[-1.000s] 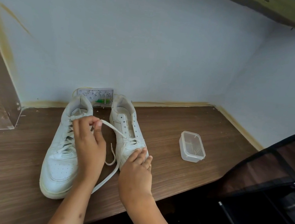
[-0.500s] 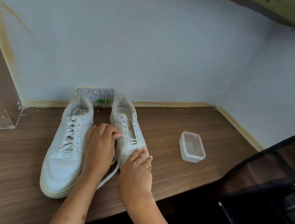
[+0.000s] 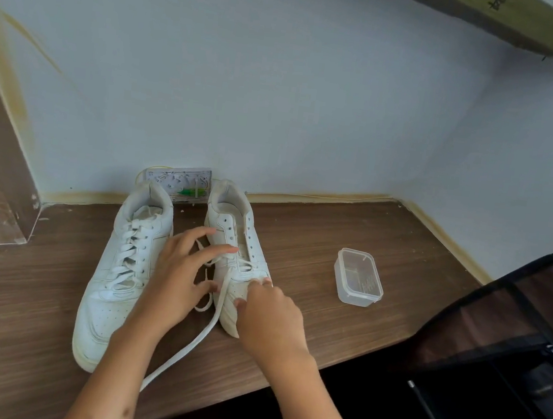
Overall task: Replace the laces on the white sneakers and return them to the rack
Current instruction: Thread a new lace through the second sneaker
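On wooden desk [image 3: 349,252], against pale wall: pair of white sneakers, toes toward camera, heels near wall.

Left sneaker [image 3: 120,270]: fully laced, criss-cross lacing visible up tongue, flat on desk surface, toe close to front edge.

Right sneaker [image 3: 237,239]: just beside left one, narrow gap between. Laced only through lowest eyelets near toe; upper eyelets bare, tongue exposed.

Lace [image 3: 183,350]: white, flat. One long end trailing from lower eyelets across toe and over desk toward front edge, passing between the forearms. Shorter end looping in gap between the two shoes.

Left hand [image 3: 181,277]: above gap between shoes, fingers spread and fairly straight, index fingertip reaching to eyelet row of right sneaker. Nothing clasped; thumb close to short lace end, contact not certain.

Right hand [image 3: 270,315]: resting on toe of right sneaker, fingers bent down against toe box, steadying it. Whether lace is pinched beneath fingers: cannot tell.

Plastic container [image 3: 358,277]: small, clear, rectangular, lidless, well apart to right of shoes on desk.

Wall plate [image 3: 181,181]: white, with green detail, on wall directly behind heels.

Shoe rack [image 3: 512,339]: dark fabric and frame, at right edge, beside and below desk level.

Shelf underside [image 3: 497,17]: top right corner, olive-brown.
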